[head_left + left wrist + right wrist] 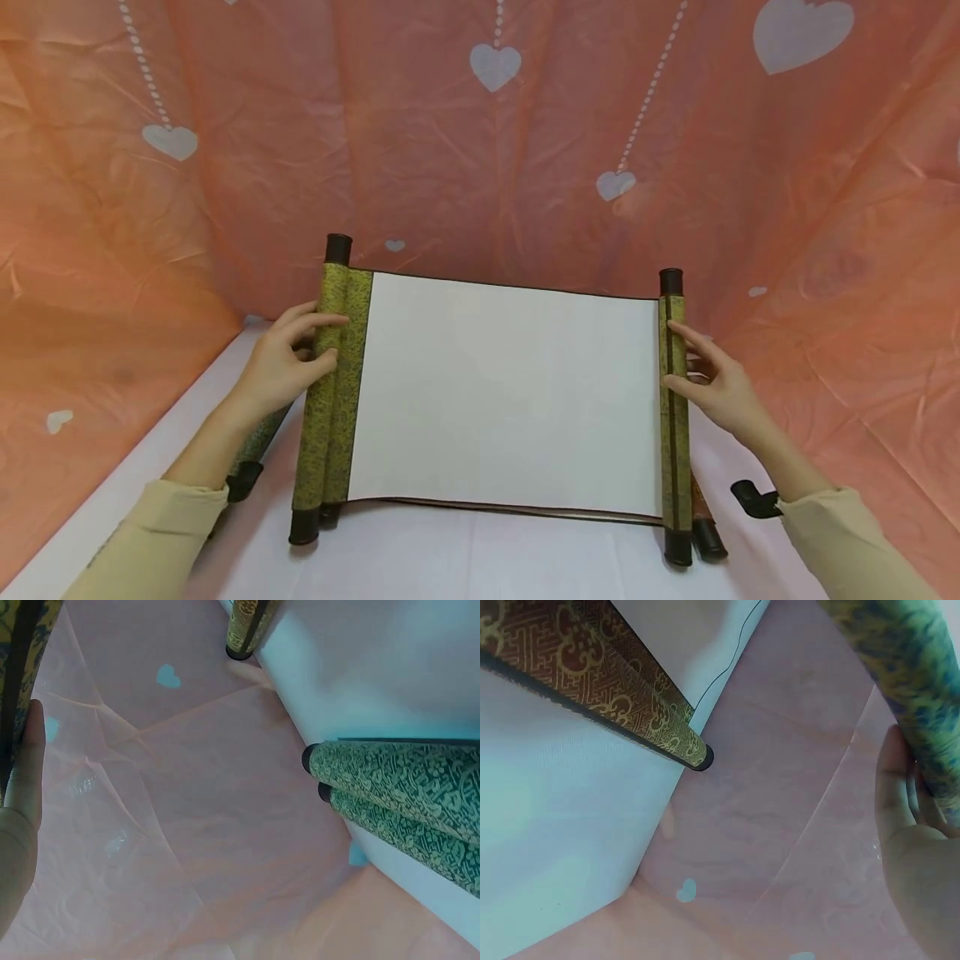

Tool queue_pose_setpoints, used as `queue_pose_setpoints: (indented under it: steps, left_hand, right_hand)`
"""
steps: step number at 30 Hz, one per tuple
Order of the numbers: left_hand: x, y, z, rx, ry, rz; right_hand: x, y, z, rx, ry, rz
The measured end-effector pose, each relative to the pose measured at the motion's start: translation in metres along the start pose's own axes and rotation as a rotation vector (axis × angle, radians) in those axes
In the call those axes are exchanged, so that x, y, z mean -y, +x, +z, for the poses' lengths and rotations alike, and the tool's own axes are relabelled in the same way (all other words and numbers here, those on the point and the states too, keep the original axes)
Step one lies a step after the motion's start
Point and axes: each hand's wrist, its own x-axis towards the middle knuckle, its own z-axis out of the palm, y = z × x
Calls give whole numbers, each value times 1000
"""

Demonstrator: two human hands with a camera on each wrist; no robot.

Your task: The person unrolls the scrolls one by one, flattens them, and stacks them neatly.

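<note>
Orangey-pink cloth (420, 167) hangs across the back and both sides, creased all over and printed with pale hearts (495, 68), some of them on dotted strings. We've got a white desk (480, 571) under everything, running right up to that cloth. Off to the left a green patterned scroll (409, 776) lies on the desk, and a reddish-brown and gold scroll (622, 697) lies on the right. From the head view, both are partly blocked by the yellow-green scroll (510, 400), front and centre, spread out so its plain white sheet faces us. Of our hands, the left hand (281, 358) grips the left roller (311, 450), thumb in front, and the right hand (723, 387) pinches the right roller (678, 467). Black gadgets (756, 502) sit by both cuffs. We can't tell whether the lower roller ends touch the desk, and the wrist views cut off both hands at the frame edge.
</note>
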Motion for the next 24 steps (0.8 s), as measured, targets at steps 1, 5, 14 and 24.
queue_pose_setpoints:
  steps: [1, 5, 14, 24]
  left_hand:
    - [0, 0, -1, -1, 2, -3]
    - [1, 0, -2, -7, 9, -8]
    - [3, -2, -3, -26, 43, 3]
    - [7, -2, -6, -34, 70, 19]
  right_hand:
    - [1, 0, -1, 10, -3, 16]
    - [4, 0, -5, 35, -3, 81]
    - [3, 3, 3, 95, -17, 155]
    - [-3, 7, 2, 99, 13, 82]
